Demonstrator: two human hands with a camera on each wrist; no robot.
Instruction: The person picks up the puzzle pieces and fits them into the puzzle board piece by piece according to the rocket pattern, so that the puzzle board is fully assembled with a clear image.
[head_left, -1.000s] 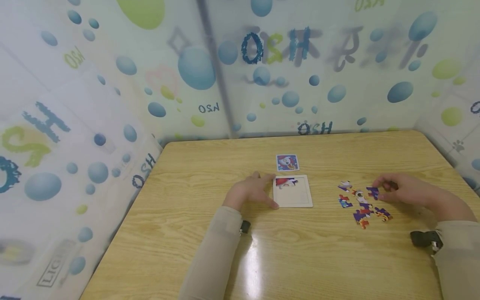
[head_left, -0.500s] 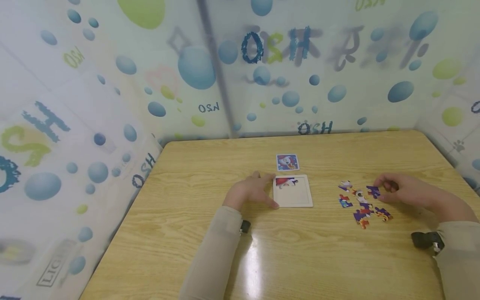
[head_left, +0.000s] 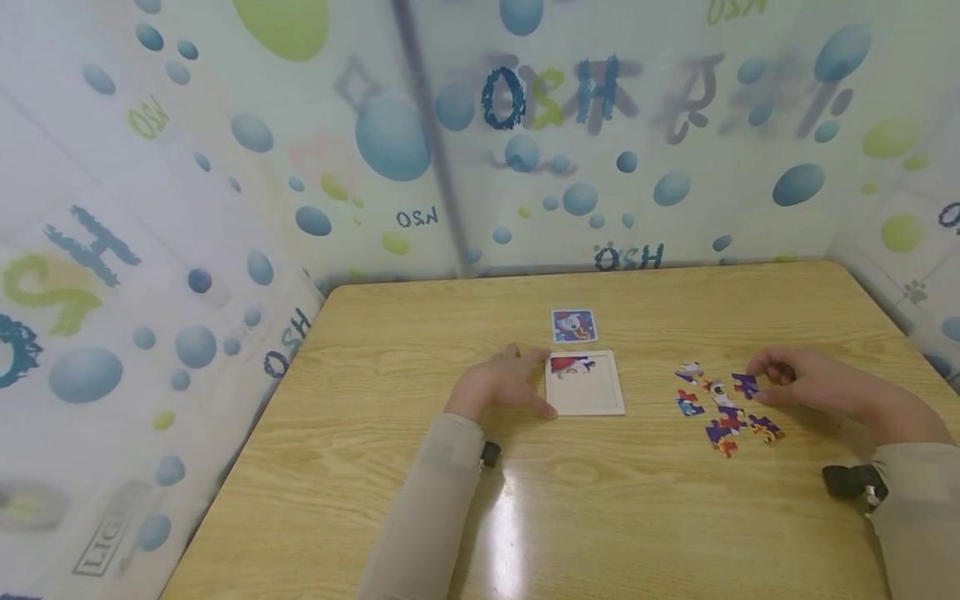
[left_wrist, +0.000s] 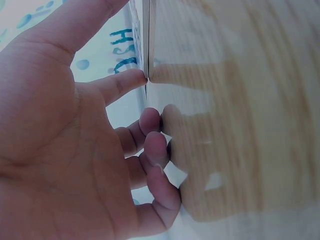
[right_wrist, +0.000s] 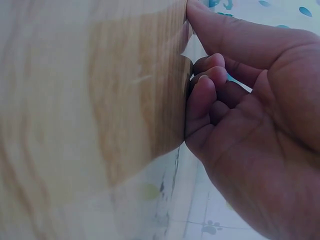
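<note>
In the head view my left hand point(head_left: 502, 383) rests beside a square puzzle tray point(head_left: 592, 400), index finger and thumb spread against its left side. The left wrist view shows the tray's thin edge point(left_wrist: 148, 40) at the index fingertip, the other fingers bent onto the table. A few joined red and purple pieces point(head_left: 572, 365) fill the tray's upper left. To the right, my right hand point(head_left: 806, 383) pinches a purple jigsaw piece point(head_left: 745, 385) between thumb and index finger, low at the table. In the right wrist view its other fingers curl inward and the piece is hidden.
Several loose jigsaw pieces point(head_left: 726, 417) lie between the tray and my right hand. Behind the tray is a small picture card point(head_left: 573, 326) of a white cartoon dog. The wooden table point(head_left: 637, 517) meets a bubble-patterned curtain point(head_left: 570, 183) at the back.
</note>
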